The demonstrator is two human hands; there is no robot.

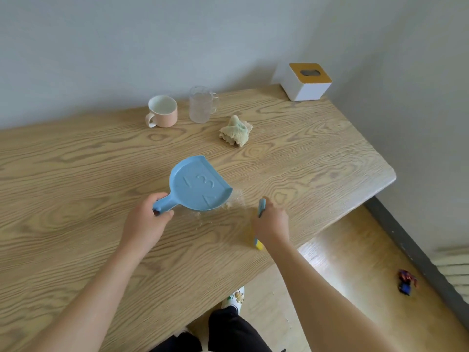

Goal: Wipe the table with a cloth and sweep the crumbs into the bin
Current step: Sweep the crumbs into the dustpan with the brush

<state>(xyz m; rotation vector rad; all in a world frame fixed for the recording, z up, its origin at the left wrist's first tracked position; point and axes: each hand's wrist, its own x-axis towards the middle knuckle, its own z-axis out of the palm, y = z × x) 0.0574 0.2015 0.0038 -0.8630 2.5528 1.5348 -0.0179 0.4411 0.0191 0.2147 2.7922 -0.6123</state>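
My left hand (pixel 149 219) grips the handle of a light blue dustpan (pixel 199 185), which lies tilted on the wooden table (pixel 76 174) with its lip toward the right. A small heap of pale crumbs (pixel 234 199) sits right at that lip. My right hand (pixel 271 224) holds a small blue and yellow brush (pixel 259 226) just right of the crumbs; its bristles are mostly hidden by the hand. A crumpled beige-green cloth (pixel 236 132) lies farther back on the table, untouched. No bin is in view.
A pink and white mug (pixel 162 111) and a clear glass mug (pixel 201 104) stand at the back by the wall. A white tissue box (pixel 307 81) sits in the back right corner. The table's right edge (pixel 355 207) drops to a wooden floor with a small toy (pixel 406 282).
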